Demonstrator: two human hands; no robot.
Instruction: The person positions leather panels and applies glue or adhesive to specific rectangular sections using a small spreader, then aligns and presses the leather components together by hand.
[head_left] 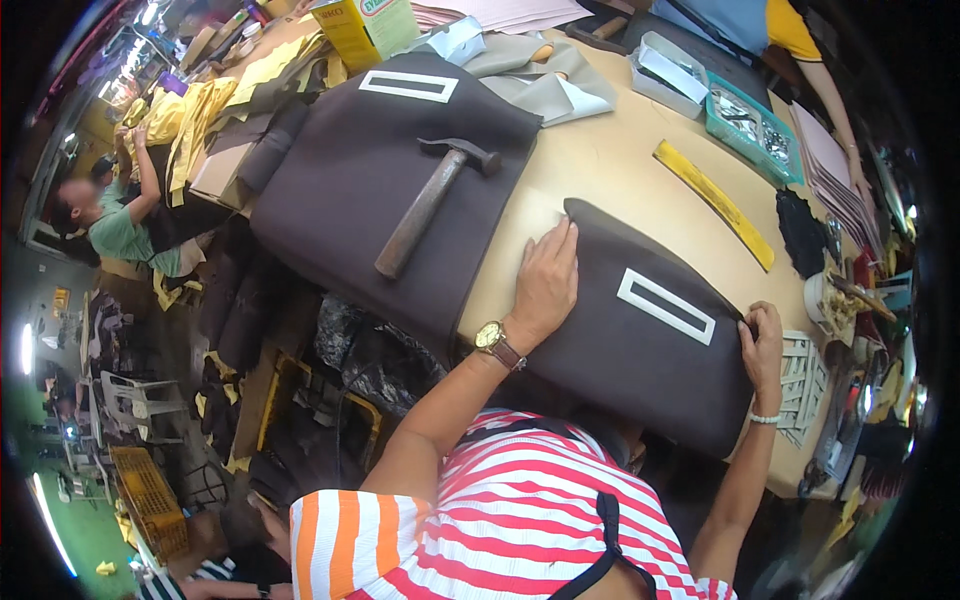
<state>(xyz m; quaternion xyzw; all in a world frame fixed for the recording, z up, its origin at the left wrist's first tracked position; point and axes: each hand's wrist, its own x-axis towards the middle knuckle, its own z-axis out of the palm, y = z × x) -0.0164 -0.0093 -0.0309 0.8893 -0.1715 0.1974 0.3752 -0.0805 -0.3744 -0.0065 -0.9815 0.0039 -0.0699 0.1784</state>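
A dark brown leather-like panel (640,340) lies on the table in front of me, with a white rectangular frame-shaped strip (667,307) on it. My left hand (548,280) rests flat along its left edge, fingers stretched out. At the right edge, my right hand (763,345) has its fingers bent, gripping the panel's border; what is under the fingertips is hidden. To the left is a second dark brown panel (350,170) with a similar white frame (405,86). A hammer (430,205) with a worn handle lies across that panel.
Beyond the panels lie a yellow curved strip (715,205), a teal basket (755,130) of small metal parts and a white box (668,75). A yellow tin (365,35) stands at the back. A person in green (130,225) works at the left; another person's arm (830,100) reaches in at the right.
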